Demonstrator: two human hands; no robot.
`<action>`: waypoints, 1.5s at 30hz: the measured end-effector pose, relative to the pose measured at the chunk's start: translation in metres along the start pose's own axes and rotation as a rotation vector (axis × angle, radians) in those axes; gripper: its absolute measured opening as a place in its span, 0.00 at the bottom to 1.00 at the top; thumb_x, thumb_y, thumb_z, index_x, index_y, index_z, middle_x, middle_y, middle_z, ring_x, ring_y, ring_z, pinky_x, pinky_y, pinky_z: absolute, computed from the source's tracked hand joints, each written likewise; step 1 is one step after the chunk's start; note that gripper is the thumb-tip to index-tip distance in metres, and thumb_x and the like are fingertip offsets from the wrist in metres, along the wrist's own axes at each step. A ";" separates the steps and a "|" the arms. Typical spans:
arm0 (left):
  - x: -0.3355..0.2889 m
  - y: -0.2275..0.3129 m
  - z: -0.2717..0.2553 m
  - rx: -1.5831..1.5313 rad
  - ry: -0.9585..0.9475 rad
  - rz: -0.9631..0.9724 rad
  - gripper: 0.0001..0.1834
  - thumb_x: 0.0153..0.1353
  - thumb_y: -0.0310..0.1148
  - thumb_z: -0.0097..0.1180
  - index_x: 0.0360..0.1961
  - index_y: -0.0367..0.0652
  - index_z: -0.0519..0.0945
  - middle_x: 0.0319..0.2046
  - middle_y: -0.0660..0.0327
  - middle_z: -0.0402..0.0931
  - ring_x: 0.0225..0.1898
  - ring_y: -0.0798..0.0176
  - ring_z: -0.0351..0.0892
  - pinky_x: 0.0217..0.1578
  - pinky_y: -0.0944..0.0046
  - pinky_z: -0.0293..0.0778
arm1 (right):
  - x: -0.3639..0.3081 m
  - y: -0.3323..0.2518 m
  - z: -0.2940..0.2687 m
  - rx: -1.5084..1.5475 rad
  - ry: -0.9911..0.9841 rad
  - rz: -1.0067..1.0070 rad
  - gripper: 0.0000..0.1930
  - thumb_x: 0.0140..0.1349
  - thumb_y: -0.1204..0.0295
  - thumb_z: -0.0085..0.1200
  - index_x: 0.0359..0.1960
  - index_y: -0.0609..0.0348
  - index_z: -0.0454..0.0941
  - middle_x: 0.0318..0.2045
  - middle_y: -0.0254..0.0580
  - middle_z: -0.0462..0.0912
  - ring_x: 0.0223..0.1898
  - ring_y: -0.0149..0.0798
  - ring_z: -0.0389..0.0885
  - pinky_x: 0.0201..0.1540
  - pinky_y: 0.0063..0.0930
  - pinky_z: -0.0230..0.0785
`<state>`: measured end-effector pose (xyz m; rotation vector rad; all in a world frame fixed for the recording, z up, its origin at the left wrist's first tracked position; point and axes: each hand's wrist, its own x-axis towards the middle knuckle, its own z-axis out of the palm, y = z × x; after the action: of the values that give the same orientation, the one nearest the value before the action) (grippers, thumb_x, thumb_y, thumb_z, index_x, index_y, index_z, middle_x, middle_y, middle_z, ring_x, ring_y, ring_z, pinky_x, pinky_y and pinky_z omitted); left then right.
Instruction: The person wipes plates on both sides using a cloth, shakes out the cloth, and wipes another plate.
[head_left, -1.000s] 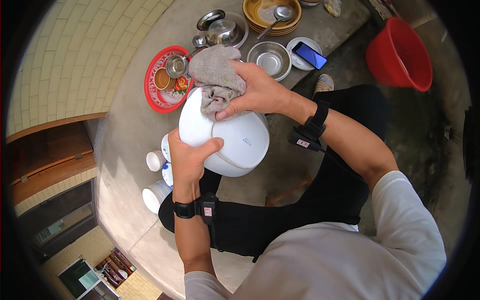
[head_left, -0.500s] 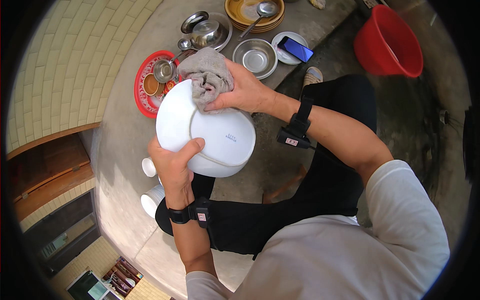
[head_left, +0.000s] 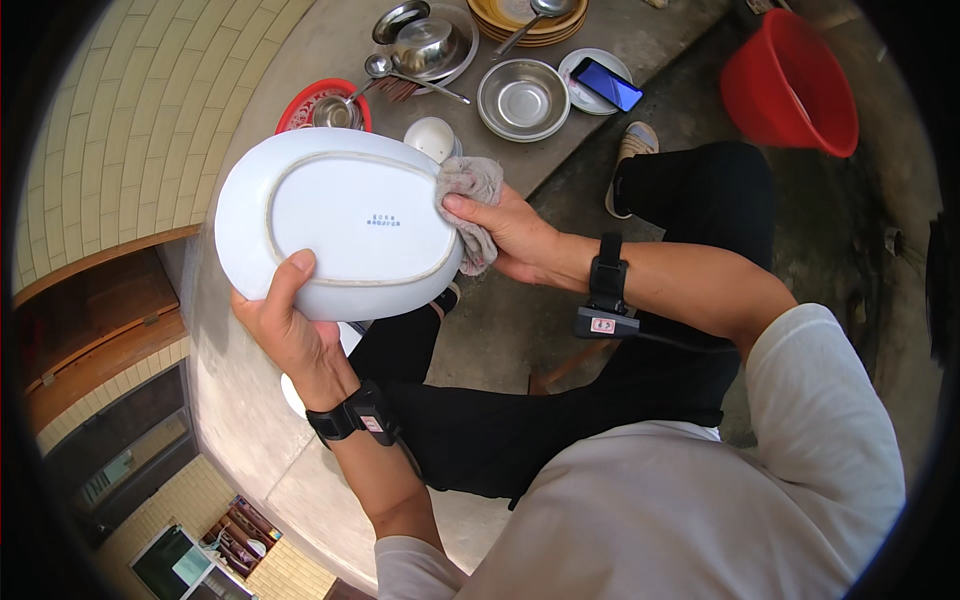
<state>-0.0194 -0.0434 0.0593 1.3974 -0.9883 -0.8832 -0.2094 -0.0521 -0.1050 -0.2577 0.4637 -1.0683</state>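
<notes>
A white oval plate (head_left: pixel 345 220) is held up with its underside facing me, showing a raised foot ring and small blue print. My left hand (head_left: pixel 295 325) grips its near left rim, thumb lying on the underside and the other fingers hidden behind. At the plate's right end, my right hand (head_left: pixel 510 230) is closed on a crumpled grey cloth (head_left: pixel 470 195), which is pressed against the rim. The cloth wraps over the edge there.
Beyond the plate stand a red patterned tray (head_left: pixel 300 105), a steel basin (head_left: pixel 522 100), a white bowl (head_left: pixel 430 138), stacked yellow dishes (head_left: pixel 540 40) and a phone (head_left: pixel 608 84) on a white saucer (head_left: pixel 580 98). A red bucket (head_left: pixel 790 85) is at far right.
The plate has moved left and turned, so its long side runs more sideways. My right hand and the cloth have gone from its far edge to its right end. A white bowl has come into sight.
</notes>
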 end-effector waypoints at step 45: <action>-0.039 -0.023 0.028 0.416 -0.665 -0.148 0.21 0.46 0.28 0.72 0.42 0.31 0.84 0.31 0.58 0.85 0.33 0.69 0.82 0.39 0.64 0.79 | -0.009 -0.095 0.017 -1.088 -0.475 -0.256 0.43 0.42 0.78 0.78 0.66 0.63 0.75 0.59 0.40 0.82 0.59 0.34 0.79 0.66 0.33 0.70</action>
<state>-0.0580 -0.0179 0.0334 1.5661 -1.6581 -1.3545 -0.2788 -0.0889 -0.0484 -1.5287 0.5487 -0.8645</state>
